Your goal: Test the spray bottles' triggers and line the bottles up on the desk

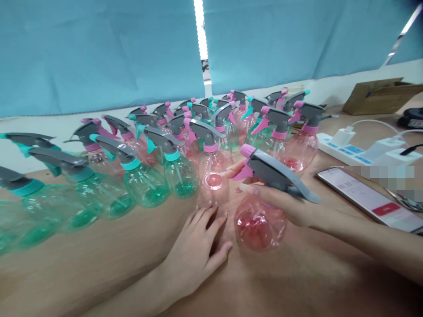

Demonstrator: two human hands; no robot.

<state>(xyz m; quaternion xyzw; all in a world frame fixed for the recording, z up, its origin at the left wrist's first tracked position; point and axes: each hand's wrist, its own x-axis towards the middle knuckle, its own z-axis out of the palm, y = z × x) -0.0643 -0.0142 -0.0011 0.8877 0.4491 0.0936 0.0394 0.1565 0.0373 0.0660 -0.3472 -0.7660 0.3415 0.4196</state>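
A pink spray bottle (260, 224) with a grey and pink trigger head is in my right hand (280, 196), whose fingers wrap round its neck. Its clear body tilts slightly, close above or on the table; I cannot tell which. My left hand (200, 244) lies flat on the table with its fingers spread, holding nothing. Just beyond its fingertips stands another pink spray bottle (213, 169), upright among the others. To the left of it is a green spray bottle (181, 176) with a turquoise collar.
Several more green spray bottles (145, 182) and pink ones crowd the table (139, 255) to the left and back. A phone (366, 196) lies at right, near a white power strip (346, 152) with chargers and cables. Behind them sits a cardboard box (376, 99). Blue curtains (115, 53) hang behind.
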